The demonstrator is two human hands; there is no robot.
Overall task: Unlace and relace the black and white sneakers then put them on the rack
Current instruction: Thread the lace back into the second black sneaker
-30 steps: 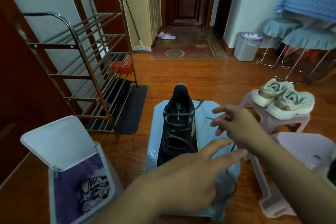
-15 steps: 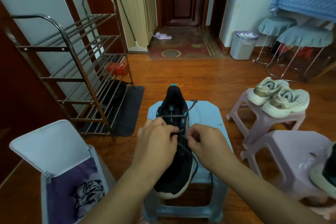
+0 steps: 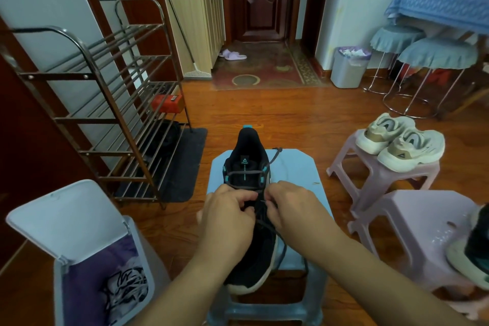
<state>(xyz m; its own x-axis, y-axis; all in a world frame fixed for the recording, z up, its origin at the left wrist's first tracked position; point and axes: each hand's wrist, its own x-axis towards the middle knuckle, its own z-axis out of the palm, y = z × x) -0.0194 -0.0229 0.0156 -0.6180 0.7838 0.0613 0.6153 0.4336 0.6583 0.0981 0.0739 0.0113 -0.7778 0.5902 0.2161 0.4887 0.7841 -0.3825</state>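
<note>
A black sneaker with a white sole lies on a light blue stool, heel away from me. Its grey lace runs across the upper eyelets and a loose end trails down the right side. My left hand and my right hand sit side by side over the middle of the shoe, fingers curled and pinching the lace. The second black sneaker shows partly at the right edge on a pink stool. The metal shoe rack stands to the left.
A pair of cream sneakers rests on another pink stool. An open white bin stands at the lower left. A dark mat lies under the rack. A grey waste bin and covered stools stand at the back right.
Both hands came in from a spread reach at the right onto the middle of the shoe and took hold of the lace. Since half a second ago they have hardly moved.
</note>
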